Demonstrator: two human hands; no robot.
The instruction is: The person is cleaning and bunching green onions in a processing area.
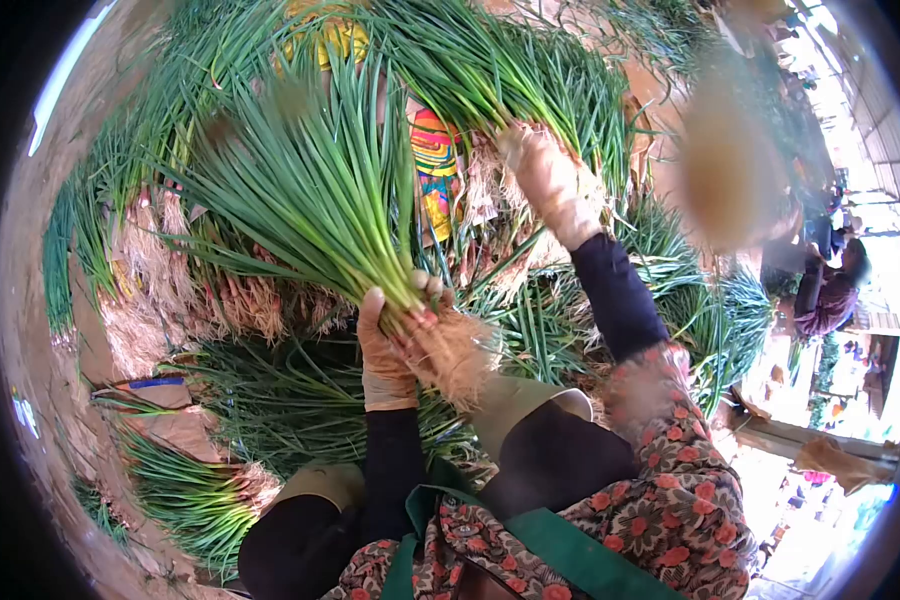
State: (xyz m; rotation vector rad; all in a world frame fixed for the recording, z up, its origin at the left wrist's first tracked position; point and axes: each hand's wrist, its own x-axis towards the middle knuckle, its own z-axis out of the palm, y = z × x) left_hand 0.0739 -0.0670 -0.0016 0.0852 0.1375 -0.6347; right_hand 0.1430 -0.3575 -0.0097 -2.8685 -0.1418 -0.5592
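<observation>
Fingers of the left hand [390,360] clasp 1 onion bunch [335,190] below the colourful wrapping [434,150]; I'd grip snugly near the roots [460,360] without crushing stems [382,262]. Right of the wrapping, the right hand [555,185] touches another bunch [475,75], its closure I cannot tell.

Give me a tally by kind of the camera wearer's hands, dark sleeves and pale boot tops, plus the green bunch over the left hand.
Hands (left hand, right hand): 2
Dark sleeves: 2
Pale boot tops: 2
Green bunch: 1
Total: 7
</observation>
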